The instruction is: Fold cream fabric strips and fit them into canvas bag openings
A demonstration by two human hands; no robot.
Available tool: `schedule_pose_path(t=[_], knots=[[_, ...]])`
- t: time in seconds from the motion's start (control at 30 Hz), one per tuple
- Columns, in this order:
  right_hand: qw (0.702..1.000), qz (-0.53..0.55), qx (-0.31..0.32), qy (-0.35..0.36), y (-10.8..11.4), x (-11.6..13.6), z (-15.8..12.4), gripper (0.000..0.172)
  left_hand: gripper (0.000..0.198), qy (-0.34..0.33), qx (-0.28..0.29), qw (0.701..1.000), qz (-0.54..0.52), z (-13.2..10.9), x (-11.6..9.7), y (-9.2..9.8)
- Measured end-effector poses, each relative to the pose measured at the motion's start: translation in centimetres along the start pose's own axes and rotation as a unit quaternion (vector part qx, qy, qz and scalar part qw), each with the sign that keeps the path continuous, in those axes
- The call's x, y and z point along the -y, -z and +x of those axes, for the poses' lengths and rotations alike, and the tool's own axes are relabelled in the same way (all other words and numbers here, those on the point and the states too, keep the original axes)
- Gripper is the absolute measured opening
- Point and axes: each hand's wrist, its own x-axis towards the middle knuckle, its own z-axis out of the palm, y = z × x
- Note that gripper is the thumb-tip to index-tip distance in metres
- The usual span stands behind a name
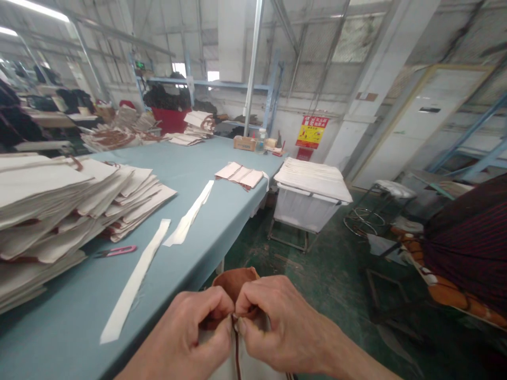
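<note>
My left hand (194, 330) and my right hand (277, 327) are side by side at the bottom centre, off the table's near edge. Both are closed in a pinch on the top edge of a cream fabric piece (233, 364) with a brown strap (233, 282) looping up behind the fingers. The thumbs and forefingers meet at a dark seam in the middle. Most of the fabric piece is hidden below the hands.
A long blue-green table (190, 169) runs away on the left. It carries tall stacks of cream pieces (59, 206), two cream strips (134, 279), pink thread snips (116, 252) and flat pieces (240, 175). A white cart (309, 198) stands past it. A person's dark striped clothing (471, 237) is at the right.
</note>
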Motion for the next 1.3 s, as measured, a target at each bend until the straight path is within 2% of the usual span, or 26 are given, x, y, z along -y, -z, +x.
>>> schedule_pose_path(t=[0.17,0.3,0.5,0.7,0.9,1.13,1.23,1.3], knots=[[0.996,0.075,0.032,-0.032,1.6,0.1,0.1,0.007,0.023,-0.005,0.02,0.999,-0.03,0.7,0.6,-0.1],[0.998,0.056,0.023,-0.027,2.2,-0.1,0.0,0.007,0.022,-0.019,0.039,0.999,-0.013,1.0,-0.5,0.1],[0.998,0.027,0.033,-0.036,2.1,-1.1,-0.3,0.01,0.021,0.015,-0.004,0.999,0.033,1.0,-2.3,-0.5],[0.988,0.098,0.091,-0.074,2.8,-1.4,0.3,0.008,0.034,0.054,0.073,0.989,-0.12,1.2,-0.7,-0.1],[0.981,0.11,0.148,-0.054,3.5,-0.6,0.8,0.007,0.033,0.074,0.074,0.989,-0.105,0.3,-0.5,0.4],[0.982,0.08,0.157,-0.066,3.5,0.1,1.4,0.007,0.037,0.05,0.071,0.975,-0.205,0.1,-0.2,0.3],[0.984,0.083,0.147,-0.055,3.5,0.2,1.9,0.006,0.045,0.085,0.059,0.953,-0.285,0.0,-0.7,0.6],[0.991,0.077,0.1,-0.035,3.4,0.5,2.1,0.005,0.054,0.126,0.04,0.927,-0.351,-0.1,-1.2,0.8]])
